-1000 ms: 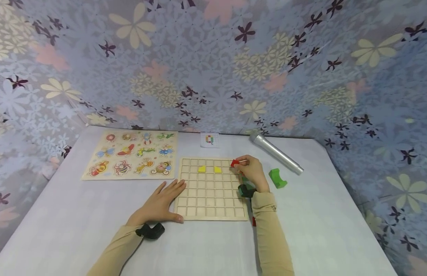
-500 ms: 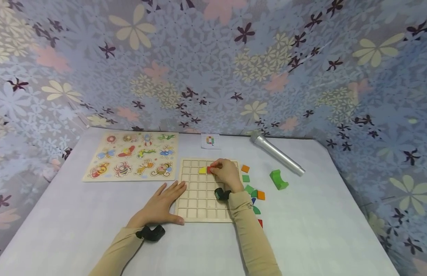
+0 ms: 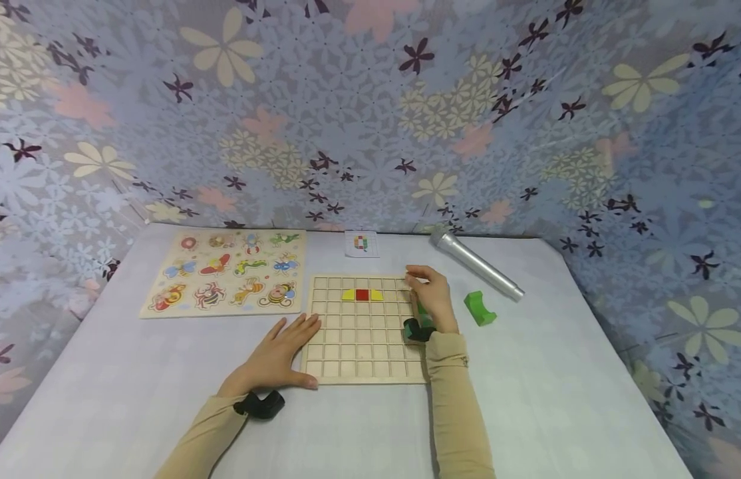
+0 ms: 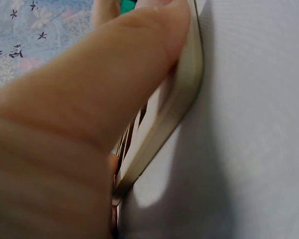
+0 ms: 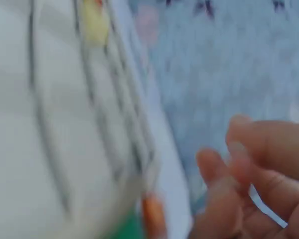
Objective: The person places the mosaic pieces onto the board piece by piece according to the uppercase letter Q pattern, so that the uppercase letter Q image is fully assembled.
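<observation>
A wooden grid board (image 3: 370,380) lies on the table. In one of its upper rows a red square (image 3: 362,295) sits between two yellow pieces, the left one (image 3: 348,295) and the right one (image 3: 376,295), each with a slanted or curved outer side. My left hand (image 3: 277,356) rests spread on the board's left edge, its thumb (image 4: 139,45) along the near corner. Above the board's right edge hovers my right hand (image 3: 433,299), fingers loosely bent with nothing between them. Beneath it, the right wrist view shows a blurred orange piece (image 5: 153,216) and a green piece (image 5: 129,228).
An insect picture puzzle (image 3: 227,273) lies at the left. Behind the board is a small card (image 3: 361,244) with a coloured pattern. A silver microphone (image 3: 478,264) and a green arch-shaped block (image 3: 480,309) lie at the right. A flowered cloth (image 3: 370,133) stands behind the table.
My right hand carried the red square from the board's right side to between the yellow pieces, let go, and moved back right. The left hand stayed put.
</observation>
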Available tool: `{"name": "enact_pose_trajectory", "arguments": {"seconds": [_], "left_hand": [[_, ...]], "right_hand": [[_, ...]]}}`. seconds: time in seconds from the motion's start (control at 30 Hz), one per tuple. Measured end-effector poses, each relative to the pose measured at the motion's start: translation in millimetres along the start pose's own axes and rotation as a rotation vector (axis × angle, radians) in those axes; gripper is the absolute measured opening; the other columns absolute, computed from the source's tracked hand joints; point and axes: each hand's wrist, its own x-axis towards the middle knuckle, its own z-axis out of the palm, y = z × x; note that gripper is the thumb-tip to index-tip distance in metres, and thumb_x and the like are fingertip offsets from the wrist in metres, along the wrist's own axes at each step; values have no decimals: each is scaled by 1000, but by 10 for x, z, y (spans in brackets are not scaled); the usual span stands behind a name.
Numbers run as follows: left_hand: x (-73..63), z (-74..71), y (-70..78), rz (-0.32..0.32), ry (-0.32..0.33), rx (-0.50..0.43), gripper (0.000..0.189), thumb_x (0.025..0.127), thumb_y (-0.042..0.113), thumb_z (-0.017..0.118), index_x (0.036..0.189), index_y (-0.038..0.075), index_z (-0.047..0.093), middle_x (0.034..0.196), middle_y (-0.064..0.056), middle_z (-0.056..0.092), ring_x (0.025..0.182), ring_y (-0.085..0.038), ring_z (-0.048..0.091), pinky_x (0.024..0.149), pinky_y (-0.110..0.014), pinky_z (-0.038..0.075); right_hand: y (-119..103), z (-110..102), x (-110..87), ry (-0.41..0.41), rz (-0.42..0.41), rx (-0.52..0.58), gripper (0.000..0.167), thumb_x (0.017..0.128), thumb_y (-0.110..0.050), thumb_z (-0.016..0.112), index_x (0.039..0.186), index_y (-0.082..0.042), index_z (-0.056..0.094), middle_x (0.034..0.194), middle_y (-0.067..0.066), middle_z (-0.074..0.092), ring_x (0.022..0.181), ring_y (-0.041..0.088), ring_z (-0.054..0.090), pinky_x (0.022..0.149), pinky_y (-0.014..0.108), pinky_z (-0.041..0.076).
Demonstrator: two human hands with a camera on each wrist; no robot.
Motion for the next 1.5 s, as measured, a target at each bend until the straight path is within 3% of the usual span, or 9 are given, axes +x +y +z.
{"name": "enact_pose_trajectory", "arguments": {"seconds": [0.1, 0.23, 0.4, 0.5, 0.63, 0.77, 1.07, 1.27, 1.5], "left_hand": [[-12, -16, -2, 1, 1, 9, 109, 69, 62, 75, 152, 7, 29, 161, -9, 25, 150, -32, 18, 121, -56, 7], [-25, -32, -10, 11, 5, 19, 109, 69, 61, 75, 152, 6, 30, 161, -10, 25, 150, -34, 19, 121, -57, 8], [-23, -39, -6, 23, 6, 10, 108, 70, 60, 75, 151, 5, 31, 160, -12, 27, 149, -35, 20, 120, -58, 8], [-19, -32, -6, 20, 8, 8, 107, 70, 59, 76, 151, 5, 31, 160, -12, 27, 149, -35, 20, 120, -58, 8], [-10, -13, -4, 12, 5, 11, 108, 70, 60, 75, 152, 6, 30, 160, -11, 26, 150, -34, 19, 120, -58, 8], [-8, -6, 5, 5, 0, 10, 109, 69, 61, 75, 152, 7, 29, 161, -9, 25, 150, -33, 19, 121, -57, 7], [-8, -33, 21, 0, -4, 11, 108, 69, 60, 76, 152, 7, 30, 161, -9, 26, 150, -33, 19, 121, -56, 7], [-6, -32, 26, -5, -4, 4, 108, 70, 59, 76, 152, 7, 30, 161, -9, 26, 150, -33, 19, 121, -56, 7], [-15, -30, -1, 13, 10, 16, 108, 69, 60, 76, 152, 7, 31, 160, -10, 27, 149, -34, 21, 120, -58, 10]], "right_hand": [[133, -133, -23, 63, 51, -58, 39, 90, -8, 66, 128, -3, 60, 125, 21, 63, 111, 37, 61, 94, 45, 51], [234, -189, -43, 60, 62, -120, 43, 84, -2, 70, 126, -2, 61, 124, 22, 64, 124, 37, 53, 107, 49, 42], [239, -171, -51, 63, 51, -145, 39, 84, 1, 69, 122, -3, 64, 117, 22, 65, 110, 35, 58, 87, 38, 50], [220, -166, -47, 75, 40, -183, 36, 83, 1, 68, 119, -2, 65, 111, 22, 66, 98, 33, 61, 74, 29, 47], [191, -163, -41, 106, 56, -237, 28, 86, -9, 69, 113, -2, 68, 106, 20, 68, 93, 30, 63, 69, 24, 46], [79, -106, -42, 116, 75, -182, 24, 88, -14, 69, 109, -4, 69, 104, 18, 69, 88, 28, 65, 67, 24, 51], [-239, 414, -102, -99, -6, -64, 16, 90, -10, 68, 105, -4, 69, 98, 17, 72, 70, 19, 69, 63, 26, 58], [-299, 730, -171, -165, -112, -189, 11, 89, -11, 69, 98, -7, 71, 91, 11, 73, 75, 18, 67, 65, 24, 54], [-343, 838, -250, -226, -161, -286, 12, 89, -8, 68, 100, -6, 72, 99, 13, 70, 88, 25, 67, 78, 34, 56]]}}
